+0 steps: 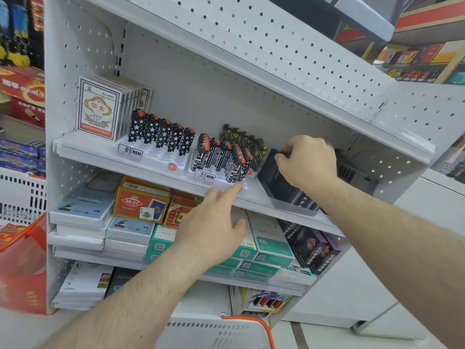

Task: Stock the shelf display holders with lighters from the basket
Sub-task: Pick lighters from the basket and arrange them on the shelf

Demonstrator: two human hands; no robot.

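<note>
Two white display holders stand on the upper shelf point(161, 172). The left holder point(153, 157) carries a back row of black star-patterned lighters point(161, 133). The right holder point(219, 178) holds several black circuit-patterned lighters point(221, 157) with red caps. My left hand point(214, 222) reaches up, its index finger touching the front corner of the right holder, nothing in it. My right hand point(307, 162) grips the top edge of a black box point(274, 177) just right of that holder. The white basket point(216, 333) with an orange handle sits at the bottom; its contents are hidden.
Playing-card packs point(100, 109) stand at the shelf's left end. The lower shelf is packed with white, teal and black boxes point(271, 243) and red card boxes. A red bag point(22, 263) and another white basket point(22, 195) are at the left. A perforated shelf overhangs above.
</note>
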